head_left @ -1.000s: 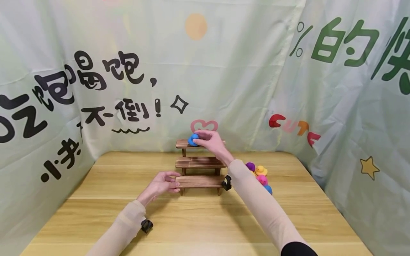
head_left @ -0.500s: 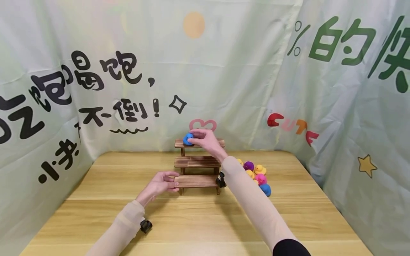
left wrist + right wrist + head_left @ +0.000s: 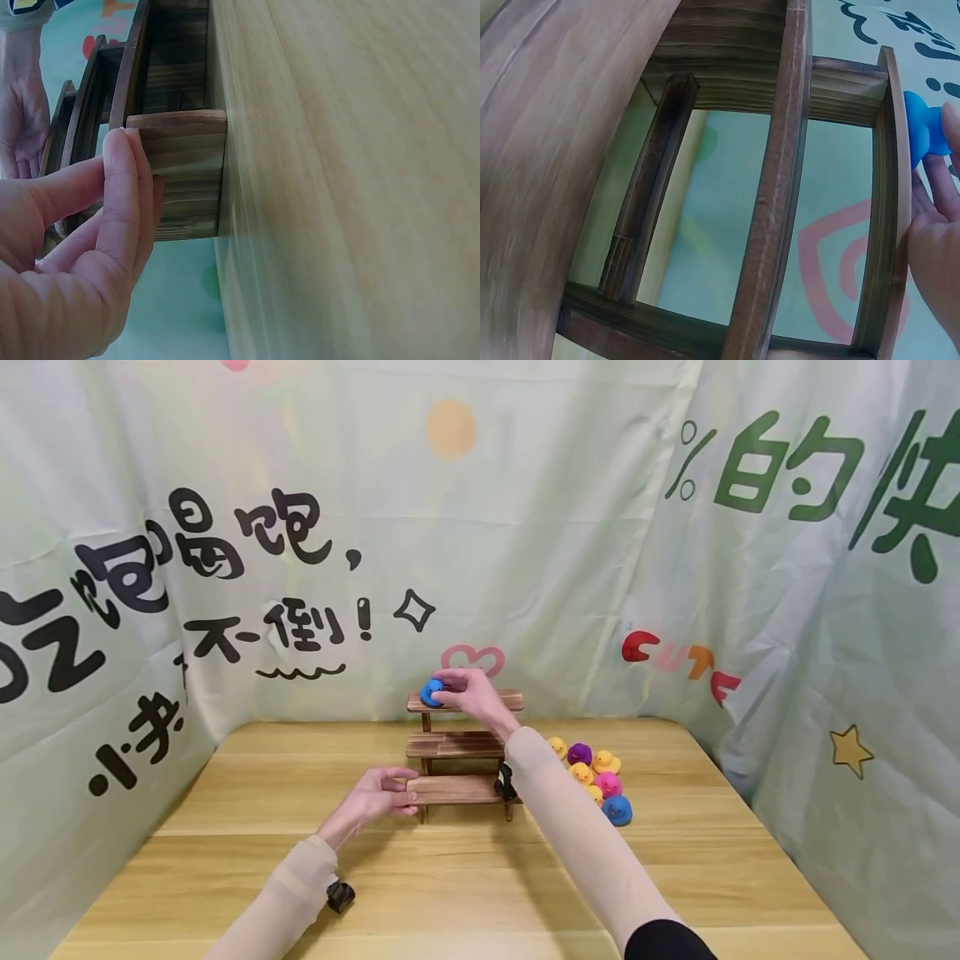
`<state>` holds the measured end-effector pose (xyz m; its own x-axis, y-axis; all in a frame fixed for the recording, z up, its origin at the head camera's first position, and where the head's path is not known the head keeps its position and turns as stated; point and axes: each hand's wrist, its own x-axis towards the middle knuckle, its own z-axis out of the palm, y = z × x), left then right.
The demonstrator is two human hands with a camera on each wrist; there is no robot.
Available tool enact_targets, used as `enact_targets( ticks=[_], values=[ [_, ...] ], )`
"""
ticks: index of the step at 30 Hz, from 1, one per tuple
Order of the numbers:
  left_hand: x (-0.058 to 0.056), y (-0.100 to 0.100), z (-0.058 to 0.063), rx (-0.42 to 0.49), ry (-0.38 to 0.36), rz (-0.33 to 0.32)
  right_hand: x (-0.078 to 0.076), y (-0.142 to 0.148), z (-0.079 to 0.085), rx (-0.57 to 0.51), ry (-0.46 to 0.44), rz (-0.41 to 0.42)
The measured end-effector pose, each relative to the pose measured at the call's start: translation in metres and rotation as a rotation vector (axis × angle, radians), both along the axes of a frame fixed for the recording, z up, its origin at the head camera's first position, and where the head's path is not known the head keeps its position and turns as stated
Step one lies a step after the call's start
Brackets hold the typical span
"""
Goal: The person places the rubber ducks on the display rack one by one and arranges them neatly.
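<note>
Wood-grain table (image 3: pixel 450 893) fills the foreground, pale L sleeve (image 3: pixel 281 893) & R sleeve (image 3: pixel 585 843) reaching in over it, black cam (image 3: pixel 341 897) at the L wrist. Up to the L hand (image 3: pixel 371 797): thumb & fingers pinching the L end of the bottom board (image 3: pixel 453 788) of a 3-tier wooden stand (image 3: pixel 450 744). Over on the R, ducks bunched on the table: front blue duck (image 3: pixel 617 810) nearest, pink duck (image 3: pixel 609 784) just behind, purple duck (image 3: pixel 580 754) farther back, yellow ducks (image 3: pixel 606 762) in amongst 'em. Highest tier, at the back: R hand (image 3: pixel 476 693) pinching the held duck (image 3: pixel 432 692), blue too, btwn thumb & fingertips, upright at the L end of the top board (image 3: pixel 510 699). Can't tell if its base touches wood. Behind it all, pale green cloth (image 3: pixel 525 568) w/ black lettering (image 3: pixel 303 625) L, green lettering (image 3: pixel 752 477) R, pink heart (image 3: pixel 498 660) right behind the top tier.
</note>
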<state>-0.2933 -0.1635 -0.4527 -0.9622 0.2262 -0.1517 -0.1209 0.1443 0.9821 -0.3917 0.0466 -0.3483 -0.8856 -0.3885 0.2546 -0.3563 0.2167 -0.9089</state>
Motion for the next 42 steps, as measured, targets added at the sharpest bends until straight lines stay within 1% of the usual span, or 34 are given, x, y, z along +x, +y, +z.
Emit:
enact_targets(
  ticks=[1,4,7,8,11,14,22,27,31,35,42],
  values=[
    [0.000,0.000,0.000,0.001,0.000,0.005,0.000,0.000,0.000,0.002,-0.003,0.000],
    [0.000,0.000,0.000,0.002,-0.003,0.011,0.009,0.000,0.011,0.013,-0.025,0.009],
    [0.000,0.001,0.001,0.001,-0.002,0.007,0.012,0.001,0.015,0.019,-0.044,0.018],
    [0.000,0.001,0.001,0.001,-0.003,0.003,0.012,0.002,0.014,0.017,-0.048,0.017],
    [0.001,0.001,0.002,0.003,0.002,-0.004,0.003,0.002,0.006,0.006,-0.045,0.000],
    [0.001,0.002,0.003,0.008,0.006,-0.007,0.001,0.001,0.003,0.001,-0.035,-0.014],
    [0.001,0.003,0.003,0.008,0.015,-0.007,0.002,0.003,0.002,0.003,-0.022,-0.012],
    [0.001,0.003,0.002,0.009,0.015,-0.006,0.002,0.005,0.002,-0.006,-0.039,-0.024],
    [0.001,0.002,0.002,0.008,0.016,-0.001,0.002,0.007,0.001,-0.037,-0.062,-0.027],
    [0.002,0.002,0.001,0.006,0.013,0.004,0.004,0.012,0.001,-0.057,-0.073,-0.032],
    [0.004,0.000,0.001,0.007,0.013,-0.001,0.007,0.027,0.002,-0.046,-0.076,-0.034]
  ],
)
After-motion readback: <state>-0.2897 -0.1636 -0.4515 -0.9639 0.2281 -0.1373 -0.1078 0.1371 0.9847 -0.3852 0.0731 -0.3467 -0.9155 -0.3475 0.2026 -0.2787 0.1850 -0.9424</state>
